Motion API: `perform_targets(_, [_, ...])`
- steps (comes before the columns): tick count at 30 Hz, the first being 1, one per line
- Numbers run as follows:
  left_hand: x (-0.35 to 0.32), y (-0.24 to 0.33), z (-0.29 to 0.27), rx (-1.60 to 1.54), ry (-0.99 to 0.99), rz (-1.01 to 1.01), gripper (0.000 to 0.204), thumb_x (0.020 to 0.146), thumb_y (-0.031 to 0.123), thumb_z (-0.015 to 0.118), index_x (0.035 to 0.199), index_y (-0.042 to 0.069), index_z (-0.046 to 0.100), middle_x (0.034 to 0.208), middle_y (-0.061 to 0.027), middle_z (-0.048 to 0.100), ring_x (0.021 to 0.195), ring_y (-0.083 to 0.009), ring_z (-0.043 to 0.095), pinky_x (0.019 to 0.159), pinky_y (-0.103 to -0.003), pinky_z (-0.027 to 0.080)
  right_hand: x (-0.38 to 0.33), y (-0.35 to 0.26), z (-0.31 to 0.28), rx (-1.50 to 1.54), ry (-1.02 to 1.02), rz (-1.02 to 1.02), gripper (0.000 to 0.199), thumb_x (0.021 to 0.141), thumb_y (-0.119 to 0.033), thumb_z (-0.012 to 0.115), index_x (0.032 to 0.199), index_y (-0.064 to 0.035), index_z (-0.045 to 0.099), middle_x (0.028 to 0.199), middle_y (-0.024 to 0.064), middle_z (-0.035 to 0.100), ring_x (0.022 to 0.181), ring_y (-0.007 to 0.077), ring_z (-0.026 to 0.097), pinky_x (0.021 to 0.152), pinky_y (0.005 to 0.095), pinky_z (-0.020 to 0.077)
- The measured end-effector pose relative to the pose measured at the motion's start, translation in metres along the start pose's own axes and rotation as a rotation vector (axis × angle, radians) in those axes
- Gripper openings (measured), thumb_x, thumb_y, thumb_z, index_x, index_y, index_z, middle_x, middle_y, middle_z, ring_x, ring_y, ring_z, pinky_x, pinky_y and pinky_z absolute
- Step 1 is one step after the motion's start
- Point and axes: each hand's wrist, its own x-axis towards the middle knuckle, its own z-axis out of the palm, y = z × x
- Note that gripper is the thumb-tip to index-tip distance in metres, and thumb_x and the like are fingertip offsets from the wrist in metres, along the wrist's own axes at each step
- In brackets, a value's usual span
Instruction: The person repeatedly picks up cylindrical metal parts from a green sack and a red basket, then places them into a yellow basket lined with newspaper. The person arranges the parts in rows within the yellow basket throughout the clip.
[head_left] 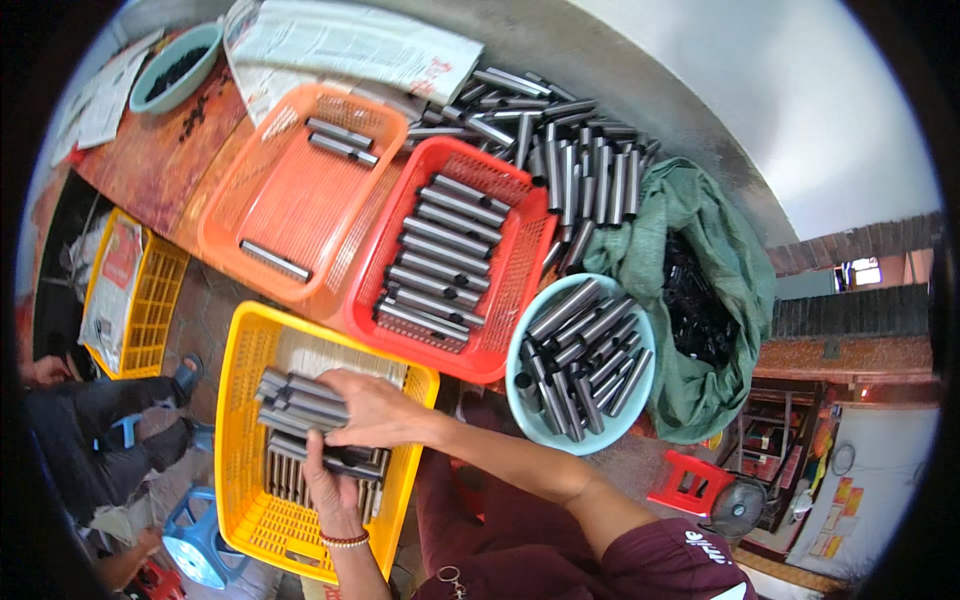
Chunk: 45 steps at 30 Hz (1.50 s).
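A yellow plastic basket (240,480) sits low in front of me with dark grey metal tubes (350,468) lying in it. My right hand (375,412) reaches in from the right and grips a bundle of these tubes (298,402) above the basket. My left hand (325,487), with a bead bracelet at the wrist, comes up from below. Its fingers press against the tubes just under the bundle.
A red basket (520,250) holds rows of tubes and an orange basket (270,190) holds three. A teal bowl (520,400) full of tubes stands right, beside a green sack (730,290) and a loose tube pile (580,160). Another person (70,420) sits at left near a blue stool (195,545).
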Motion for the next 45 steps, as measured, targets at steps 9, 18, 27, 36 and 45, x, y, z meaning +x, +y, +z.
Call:
perform_targets(9, [0.055,-0.083,0.282,0.494,-0.561,-0.177,0.046,0.079,0.023,0.066,0.115,0.000,0.049,0.098,-0.0069,0.060,0.084,-0.0167,0.059,0.074,-0.032,0.051,-0.054,0.033,-0.232,0.506,0.605,0.089,0.061,0.062,-0.017,0.072,0.114,-0.0001,0.047,0.099,0.0124,0.060,0.089,0.0202,0.058,0.082,0.0310,0.0455])
perform_targets(18, [0.182,-0.179,0.490,0.984,-0.617,-0.350,0.037,0.077,0.036,0.067,0.090,0.002,0.061,0.079,-0.0090,0.065,0.059,-0.0198,0.063,0.053,-0.034,0.053,0.004,0.125,-0.428,0.855,0.811,0.186,0.033,0.070,-0.018,0.067,0.096,0.0004,0.056,0.084,0.0111,0.061,0.066,0.0226,0.060,0.055,0.0395,0.0509])
perform_targets(27, [0.207,-0.199,0.550,1.316,-0.602,-0.052,0.061,0.071,0.047,0.068,0.100,-0.007,0.058,0.090,-0.0150,0.062,0.071,-0.0218,0.060,0.060,-0.033,0.046,0.019,0.130,-0.481,0.702,0.918,0.342,0.038,0.075,-0.018,0.066,0.100,0.0054,0.050,0.092,0.0152,0.057,0.073,0.0248,0.059,0.056,0.0462,0.0539])
perform_targets(36, [0.259,-0.210,0.548,1.766,-0.484,0.490,0.086,0.071,0.061,0.060,0.109,-0.016,0.050,0.100,-0.0298,0.057,0.095,-0.0351,0.058,0.078,-0.039,0.047,0.007,0.129,-0.473,0.462,0.817,0.313,0.077,0.077,-0.007,0.061,0.136,-0.0007,0.012,0.111,0.0245,0.049,0.082,0.0291,0.060,0.058,0.0405,0.0569])
perform_targets(45, [0.267,-0.207,0.528,1.668,-0.492,0.594,0.090,0.077,0.064,0.046,0.115,-0.018,0.042,0.112,-0.0376,0.047,0.110,-0.0477,0.044,0.095,-0.045,0.035,-0.018,0.108,-0.468,0.143,0.864,0.250,0.069,0.078,-0.014,0.062,0.134,-0.0007,0.024,0.100,0.0176,0.053,0.087,0.0252,0.058,0.058,0.0348,0.0556])
